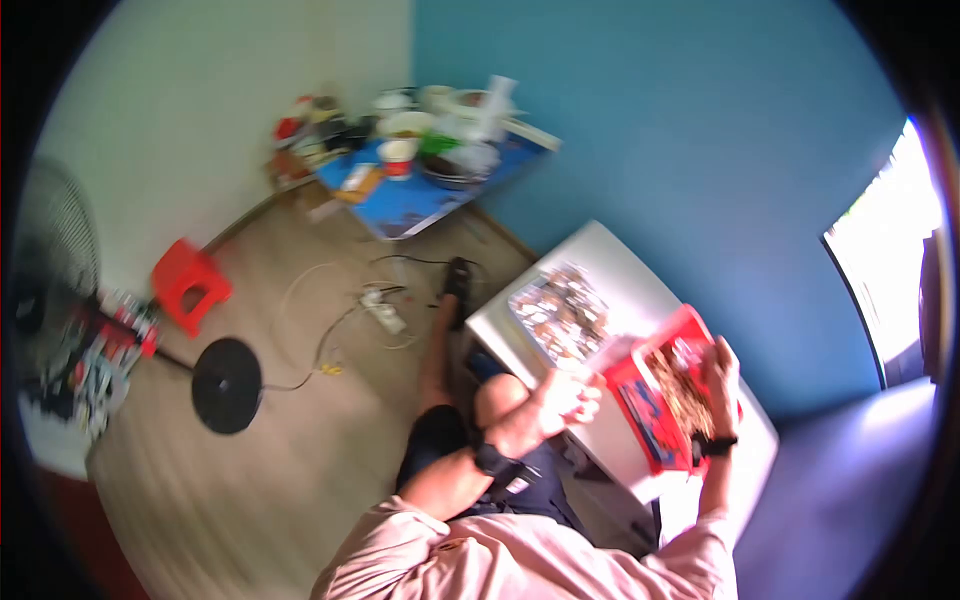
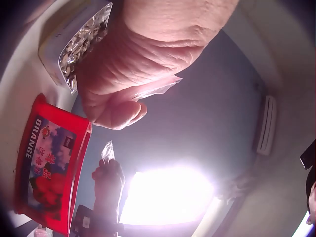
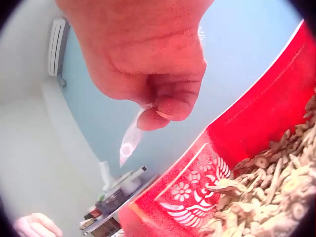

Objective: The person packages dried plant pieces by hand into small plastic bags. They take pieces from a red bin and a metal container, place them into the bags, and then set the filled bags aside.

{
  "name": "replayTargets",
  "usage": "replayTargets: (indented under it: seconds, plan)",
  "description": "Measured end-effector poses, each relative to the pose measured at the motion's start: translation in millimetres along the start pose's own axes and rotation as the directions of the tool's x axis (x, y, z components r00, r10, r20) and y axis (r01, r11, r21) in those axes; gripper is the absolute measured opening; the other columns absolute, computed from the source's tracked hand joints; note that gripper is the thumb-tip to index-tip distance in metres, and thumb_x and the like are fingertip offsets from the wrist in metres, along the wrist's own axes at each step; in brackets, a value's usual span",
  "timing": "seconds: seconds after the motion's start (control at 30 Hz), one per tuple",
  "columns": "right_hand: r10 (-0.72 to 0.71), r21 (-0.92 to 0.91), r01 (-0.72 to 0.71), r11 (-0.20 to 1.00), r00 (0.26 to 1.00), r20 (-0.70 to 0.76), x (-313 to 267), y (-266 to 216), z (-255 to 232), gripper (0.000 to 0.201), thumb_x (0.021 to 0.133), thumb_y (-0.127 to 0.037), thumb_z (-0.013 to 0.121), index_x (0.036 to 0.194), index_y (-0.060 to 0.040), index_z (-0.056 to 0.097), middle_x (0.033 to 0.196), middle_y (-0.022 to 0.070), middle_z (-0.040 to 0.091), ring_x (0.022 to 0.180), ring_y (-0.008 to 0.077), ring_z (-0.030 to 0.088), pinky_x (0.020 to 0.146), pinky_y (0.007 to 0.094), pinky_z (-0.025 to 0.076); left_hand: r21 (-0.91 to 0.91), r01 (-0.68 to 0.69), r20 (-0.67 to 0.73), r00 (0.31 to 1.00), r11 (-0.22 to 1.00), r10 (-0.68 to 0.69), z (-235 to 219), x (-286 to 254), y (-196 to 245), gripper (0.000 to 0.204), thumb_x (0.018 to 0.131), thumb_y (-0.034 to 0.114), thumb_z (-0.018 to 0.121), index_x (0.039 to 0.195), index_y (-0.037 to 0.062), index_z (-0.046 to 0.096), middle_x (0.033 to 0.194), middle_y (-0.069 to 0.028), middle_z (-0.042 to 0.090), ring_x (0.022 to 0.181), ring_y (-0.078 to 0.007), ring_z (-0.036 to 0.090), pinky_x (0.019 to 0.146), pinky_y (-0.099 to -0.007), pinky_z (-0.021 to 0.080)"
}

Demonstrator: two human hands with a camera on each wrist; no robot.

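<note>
My left hand (image 1: 565,400) is held over the near edge of the white table, between a clear tub (image 2: 74,54) of small packets and a red basket (image 2: 54,158). Its thumb and fingers pinch a small clear plastic bag (image 2: 160,88). Above the basket's far side, my right hand (image 3: 148,64) pinches another small clear plastic bag (image 3: 129,145) between thumb and finger. Dried, pale brown sliced pieces (image 3: 266,197) fill much of the basket below it. The basket's outer side carries a printed label (image 2: 47,163) reading "ORANGE".
The white table (image 1: 595,250) stands against a blue wall. A low blue table (image 1: 400,205) further off bears cups, bowls and bags. On the floor are a red stool (image 1: 190,285), a fan base (image 1: 228,385) and a power strip (image 1: 383,310) with cables.
</note>
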State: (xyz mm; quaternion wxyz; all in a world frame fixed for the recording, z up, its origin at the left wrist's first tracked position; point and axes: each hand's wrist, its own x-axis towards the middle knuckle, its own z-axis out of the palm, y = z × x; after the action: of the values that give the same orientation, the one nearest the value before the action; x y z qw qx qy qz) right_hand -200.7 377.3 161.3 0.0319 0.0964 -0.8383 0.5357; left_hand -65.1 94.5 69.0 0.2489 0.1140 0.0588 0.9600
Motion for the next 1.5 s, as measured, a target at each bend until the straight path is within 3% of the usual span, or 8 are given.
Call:
replayTargets:
  seconds: [0.3,0.37,0.47,0.53,0.63,1.1,1.4,1.5]
  plan:
    - [-0.124,0.334,0.001,0.943,0.93,0.347,-42.2,-41.5,26.4,0.017,0.097,-0.015,0.054,0.084,-0.0051,0.055,0.067,-0.0037,0.049,0.047,0.0021,0.04,0.041,0.019,0.03,0.006,0.202,-0.299,0.935,0.979,-0.191,14.0,-16.5,-1.7,0.039,0.091,0.035,0.055,0.109,0.0007,0.056,0.073,-0.0015,0.051,0.06,-0.0144,0.049,0.052,-0.026,0.041]
    - [-0.114,0.279,-0.031,0.96,0.864,0.49,-62.6,-64.4,41.8,0.009,0.095,-0.009,0.055,0.091,-0.0018,0.059,0.067,-0.0035,0.049,0.051,0.0047,0.045,0.046,0.0217,0.038,-0.093,0.268,-0.097,0.956,0.959,-0.277,-5.5,-18.8,-5.3,0.048,0.093,0.041,0.05,0.116,-0.0015,0.056,0.077,-0.0038,0.052,0.063,-0.0167,0.048,0.054,-0.0281,0.04]
    - [-0.208,0.056,0.219,0.974,0.774,0.598,-92.5,-81.0,80.3,0.007,0.089,-0.006,0.059,0.094,-0.0002,0.059,0.072,0.0066,0.061,0.063,0.0186,0.061,0.058,0.0318,0.047,-0.125,0.269,-0.149,0.947,0.955,-0.286,7.7,-27.4,-16.9,0.05,0.094,0.045,0.049,0.114,0.0004,0.058,0.076,-0.0054,0.055,0.063,-0.0185,0.051,0.053,-0.0297,0.04]
    - [-0.383,-0.064,0.556,0.829,0.647,0.66,-99.3,-73.7,104.8,0.011,0.082,-0.006,0.062,0.092,-0.0021,0.058,0.08,0.0159,0.064,0.075,0.0347,0.065,0.064,0.0397,0.05,-0.057,0.165,-0.553,0.816,0.985,-0.168,30.2,-33.7,-23.8,0.052,0.093,0.052,0.049,0.108,0.0039,0.06,0.077,-0.0078,0.06,0.062,-0.0215,0.054,0.052,-0.031,0.04]
    - [-0.465,-0.028,0.65,0.759,0.571,0.676,-107.8,-65.4,129.1,0.025,0.073,-0.008,0.071,0.093,-0.0033,0.056,0.077,0.0141,0.062,0.073,0.037,0.062,0.063,0.0422,0.05,-0.09,0.121,-0.27,0.952,0.988,-0.142,13.6,-56.5,-29.4,0.053,0.09,0.058,0.051,0.101,0.0069,0.061,0.077,-0.0097,0.063,0.063,-0.0231,0.057,0.052,-0.0308,0.041]
    - [-0.433,-0.023,0.753,0.657,0.402,0.807,-102.5,-55.7,170.3,0.023,0.074,-0.006,0.066,0.096,-0.0057,0.06,0.08,0.0104,0.063,0.069,0.0311,0.065,0.061,0.0392,0.054,0.065,0.248,-0.359,0.909,0.966,-0.21,-10.7,-94.0,-19.4,0.016,0.083,0.01,0.062,0.09,-0.0029,0.057,0.079,-0.0064,0.053,0.068,-0.014,0.052,0.06,-0.0261,0.043]
    - [-0.416,0.005,0.729,0.685,0.385,0.824,-45.3,-69.2,170.8,0.021,0.071,-0.013,0.068,0.089,-0.0044,0.061,0.079,0.012,0.06,0.07,0.0309,0.064,0.061,0.0402,0.051,0.051,0.201,-0.334,0.927,0.978,-0.173,-24.8,-72.0,1.4,0.034,0.081,0.001,0.057,0.115,-0.0043,0.058,0.096,-0.0144,0.066,0.093,-0.0298,0.066,0.08,-0.0415,0.054]
    - [-0.268,-0.413,0.698,0.586,0.647,0.714,-2.7,-62.1,164.3,0.014,0.086,-0.014,0.061,0.097,-0.007,0.065,0.085,0.0127,0.066,0.074,0.0315,0.065,0.065,0.0405,0.052,-0.011,0.143,-0.231,0.963,0.99,-0.142,-46.3,-67.9,5.1,0.042,0.081,0.0,0.057,0.123,-0.0035,0.053,0.096,-0.0107,0.065,0.09,-0.0273,0.065,0.08,-0.0399,0.054]
